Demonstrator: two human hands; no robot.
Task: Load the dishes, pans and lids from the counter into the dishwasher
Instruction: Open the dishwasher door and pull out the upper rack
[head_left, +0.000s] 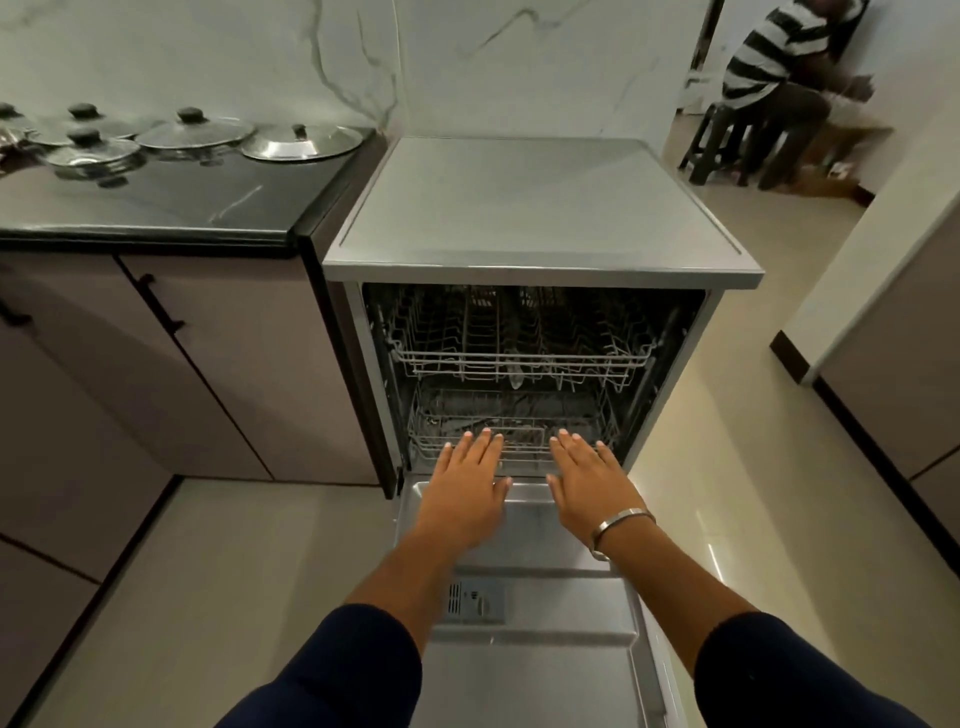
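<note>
The silver dishwasher (540, 218) stands with its door (535, 644) folded down flat toward me. Inside, the upper wire rack (519, 358) and the lower wire rack (519, 415) both hold nothing that I can make out. My left hand (467, 493) and my right hand (592, 493) reach side by side over the door, palms down and fingers straight, with the fingertips at the lower rack's front rim. Neither hand holds anything. Several steel lids with black knobs (195, 132) and a flat steel lid (301, 143) lie on the black counter (156, 208) at the far left.
Brown cabinet fronts (208, 364) run under the counter at the left. A cabinet corner (883, 338) juts in at the right, leaving a tiled floor strip (727, 493) beside the door. A person in a striped shirt (769, 57) sits on a dark stool at the back right.
</note>
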